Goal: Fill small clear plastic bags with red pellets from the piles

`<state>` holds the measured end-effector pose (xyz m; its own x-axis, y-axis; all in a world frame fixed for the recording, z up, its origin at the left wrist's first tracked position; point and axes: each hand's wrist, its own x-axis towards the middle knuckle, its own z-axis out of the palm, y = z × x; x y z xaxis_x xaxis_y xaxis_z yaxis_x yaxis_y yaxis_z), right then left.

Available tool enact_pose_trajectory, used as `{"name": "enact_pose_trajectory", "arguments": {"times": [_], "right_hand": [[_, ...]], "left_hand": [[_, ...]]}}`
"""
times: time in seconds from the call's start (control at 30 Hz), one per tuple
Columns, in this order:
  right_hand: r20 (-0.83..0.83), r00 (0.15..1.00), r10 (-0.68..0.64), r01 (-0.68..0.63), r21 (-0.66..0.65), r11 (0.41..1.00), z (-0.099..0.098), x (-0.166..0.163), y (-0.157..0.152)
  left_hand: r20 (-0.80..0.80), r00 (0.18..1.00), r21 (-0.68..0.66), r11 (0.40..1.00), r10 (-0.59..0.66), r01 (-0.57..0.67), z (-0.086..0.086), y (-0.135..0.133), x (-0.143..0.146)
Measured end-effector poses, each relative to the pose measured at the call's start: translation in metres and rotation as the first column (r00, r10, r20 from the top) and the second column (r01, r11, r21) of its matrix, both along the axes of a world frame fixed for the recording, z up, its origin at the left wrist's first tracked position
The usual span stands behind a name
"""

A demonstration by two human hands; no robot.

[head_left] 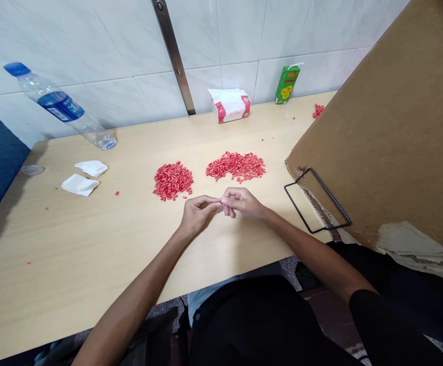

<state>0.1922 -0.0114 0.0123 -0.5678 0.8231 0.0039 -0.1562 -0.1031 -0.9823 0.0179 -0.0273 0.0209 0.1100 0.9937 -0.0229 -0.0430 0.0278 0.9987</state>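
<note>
My left hand (198, 213) and my right hand (243, 202) meet fingertip to fingertip just above the table, both closed in a pinch. Between them shows a speck of a small red piece (220, 202), mostly hidden by the fingers. Just beyond my left hand lies a round heap of short red cylindrical pieces (173, 181). A wider heap of the same red pieces (236, 166) spreads out past my right hand, with a notch in its near edge.
At the back left a plastic bottle (64, 108) stands near two folded white tissues (80, 184). A tissue pack (232, 107) and a green drink carton (287, 85) are by the tiled wall. To the right, a large cardboard sheet (389, 127) and a black wire frame (316, 201) border the table.
</note>
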Motion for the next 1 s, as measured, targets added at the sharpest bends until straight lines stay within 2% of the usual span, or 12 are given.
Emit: {"name": "enact_pose_trajectory", "arguments": {"times": [0.67,1.0], "right_hand": [[0.009,1.0,0.011,-0.011,-0.001,1.0,-0.0009,-0.0001,-0.0001],[0.02,1.0,0.003,-0.003,0.0,1.0,-0.0005,-0.0007,-0.0017]], "left_hand": [[0.054,0.997,-0.037,0.998,-0.048,0.05,-0.0019,0.0002,-0.0019],[-0.001,1.0,-0.012,0.999,-0.031,0.031,-0.003,0.0005,-0.0028]]}}
